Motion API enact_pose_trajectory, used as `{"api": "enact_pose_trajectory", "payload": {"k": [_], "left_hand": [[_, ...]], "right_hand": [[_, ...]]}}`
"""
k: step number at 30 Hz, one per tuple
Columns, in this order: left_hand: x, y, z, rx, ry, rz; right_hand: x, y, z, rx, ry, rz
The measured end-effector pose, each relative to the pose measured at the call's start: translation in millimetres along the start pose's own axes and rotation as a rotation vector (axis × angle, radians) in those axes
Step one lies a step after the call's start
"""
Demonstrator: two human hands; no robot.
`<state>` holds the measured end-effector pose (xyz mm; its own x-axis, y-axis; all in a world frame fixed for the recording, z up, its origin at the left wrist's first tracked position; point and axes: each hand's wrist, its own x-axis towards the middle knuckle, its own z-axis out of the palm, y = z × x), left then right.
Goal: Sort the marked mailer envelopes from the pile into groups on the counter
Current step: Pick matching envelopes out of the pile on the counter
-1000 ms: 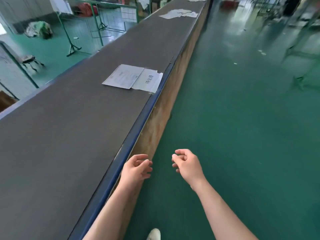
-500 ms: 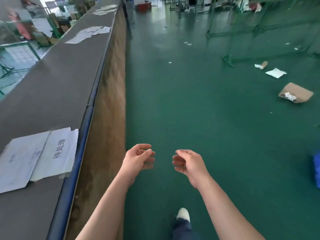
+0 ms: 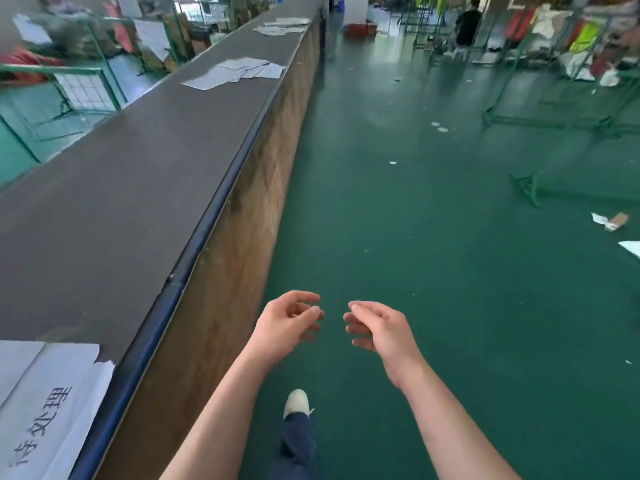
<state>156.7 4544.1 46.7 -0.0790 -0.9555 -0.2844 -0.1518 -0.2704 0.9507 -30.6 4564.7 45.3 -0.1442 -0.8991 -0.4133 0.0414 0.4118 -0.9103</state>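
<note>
**Empty-handed between groups, heading up the counter**

Both hands hang in front of the body over the green floor (image 3: pixel 450 271), carrying nothing. The left hand (image 3: pixel 285 322) has its fingers loosely curled and relaxed, thumb near the fingertips but pinching nothing; the right hand (image 3: pixel 377 327) is the same, released and idle. They sit side by side, apart from each other and clear of the counter (image 3: pixel 121 188).

By my reading this is a transit step: one foot (image 3: pixel 296 403) is forward, and the person seems to be walking along the counter's edge, either back to the pile or on to another group. The pile itself is not in view.

The nearest marked mailer envelope (image 3: pixel 52 410) lies flat on the counter at about 8 o'clock from the hands, its handwritten label facing up. Its long axis runs roughly along the counter, from 7 o'clock toward 1 o'clock. A second group of envelopes (image 3: pixel 239 72) lies at about 11 o'clock, fanned loosely and overlapping; a third group (image 3: pixel 282 26) sits beyond it, near 12 o'clock.

The next move calls for reaching a fresh envelope, reading its mark, then taking it flat.
</note>
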Motion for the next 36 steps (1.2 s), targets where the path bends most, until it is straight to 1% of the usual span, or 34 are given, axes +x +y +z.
{"api": "enact_pose_trajectory", "payload": {"k": [2, 5, 9, 10, 12, 13, 16, 19, 22, 24, 25, 28, 30, 32, 36], "left_hand": [[72.0, 7.8, -20.3, -0.001, 0.045, 0.0], [172.5, 41.8, -46.1, 0.089, 0.04, -0.003], [293.0, 101.2, -60.6, 0.179, 0.085, 0.063], [308.2, 110.6, -62.2, 0.21, 0.104, 0.085], [367.2, 126.1, -54.7, 0.268, 0.097, 0.107], [404.2, 130.9, -45.4, 0.29, 0.087, 0.12], [473.2, 136.1, -24.7, 0.303, 0.077, 0.14], [573.0, 155.3, 20.7, 0.405, 0.04, 0.147], [669.8, 203.7, 68.9, 0.537, -0.05, 0.111], [722.2, 239.2, 91.0, 0.557, -0.115, 0.107], [746.6, 255.9, 98.1, 0.555, -0.118, 0.117], [822.0, 290.4, 107.3, 0.507, -0.05, 0.117], [855.0, 299.8, 105.9, 0.513, -0.039, 0.109], [903.4, 305.7, 95.6, 0.482, 0.014, 0.099], [1017.8, 319.6, 54.4, 0.282, 0.216, 0.143]], "right_hand": [[70.4, -29.7, 21.8, -0.098, -0.06, -0.026], [164.3, -80.3, 41.6, -0.304, -0.112, -0.087], [273.1, -146.9, 35.9, -0.561, -0.085, -0.2], [286.8, -158.1, 33.2, -0.616, -0.074, -0.221], [338.5, -178.5, 21.2, -0.654, -0.032, -0.222], [372.9, -185.6, 12.1, -0.647, -0.011, -0.222], [437.3, -196.7, -1.5, -0.592, 0.01, -0.206], [532.6, -212.4, -32.4, -0.57, 0.032, -0.231], [626.5, -253.6, -70.5, -0.555, 0.07, -0.194], [677.9, -287.6, -88.9, -0.563, 0.05, -0.179], [703.0, -305.4, -95.0, -0.587, 0.028, -0.186], [787.3, -360.2, -105.4, -0.626, -0.005, -0.219], [828.0, -386.4, -103.7, -0.631, -0.009, -0.248], [885.1, -411.4, -91.3, -0.646, -0.051, -0.278], [1005.2, -449.1, -54.4, -0.729, -0.191, -0.316]]}}
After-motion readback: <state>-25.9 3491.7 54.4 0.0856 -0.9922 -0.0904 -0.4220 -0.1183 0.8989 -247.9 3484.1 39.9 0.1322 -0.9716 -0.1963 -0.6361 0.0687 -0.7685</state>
